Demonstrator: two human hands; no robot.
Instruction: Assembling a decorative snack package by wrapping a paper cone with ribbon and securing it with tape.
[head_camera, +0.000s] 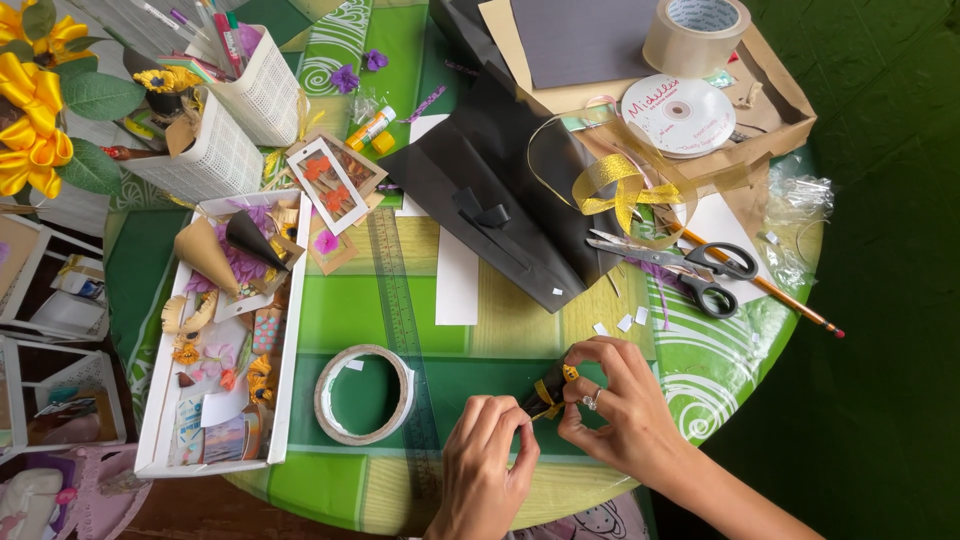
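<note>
both hands work a small black paper piece with gold ribbon (547, 392) just right of the tape ring (364, 393): the left hand (487, 462) pinches its lower end with fingertips together, and the right hand (612, 404) has thumb and forefinger clamped on the gold bit at its top. the ribbon seems already wrapped on but its end not yet settled, so the piece looks partly finished. left of the tape ring, a white tray (157, 420) holds paper cones, small paper flowers and cut scraps. well above the ring, two white woven-look pen holders (235, 120) carry pens and a small sunflower. up and right of the ring, scissors (684, 264) lie beside a gold ribbon loop (612, 184).
</note>
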